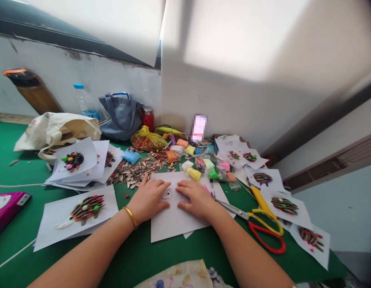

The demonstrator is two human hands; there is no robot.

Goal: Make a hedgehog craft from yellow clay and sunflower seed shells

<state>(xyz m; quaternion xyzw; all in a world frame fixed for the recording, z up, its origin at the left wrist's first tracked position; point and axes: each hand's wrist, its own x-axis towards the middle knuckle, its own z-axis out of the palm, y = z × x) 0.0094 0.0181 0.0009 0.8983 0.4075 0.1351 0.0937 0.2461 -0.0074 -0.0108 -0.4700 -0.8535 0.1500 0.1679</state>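
A white sheet of paper (170, 228) lies in front of me on the green table. My left hand (149, 199) rests on its left half, fingers stretched out and thumb apart, holding nothing. Opposite it, my right hand (195, 198) lies on the paper with fingers spread, also holding nothing. Between the hands show faint pencil lines and a small white clay piece (166, 195) with a black dot, partly covered by my left fingers. A pile of sunflower seeds (134, 172) lies just beyond my left hand. Yellow-and-red-handled scissors (248, 216) are right of my right hand.
Seed-and-clay hedgehog pictures lie at left (86, 210) and right (284, 206). Bagged coloured clay, including a yellow pack (193, 174), is scattered beyond the paper. A blue bag (121, 116), canvas bag (44, 130), red flask (147, 119) and phone (199, 127) stand behind.
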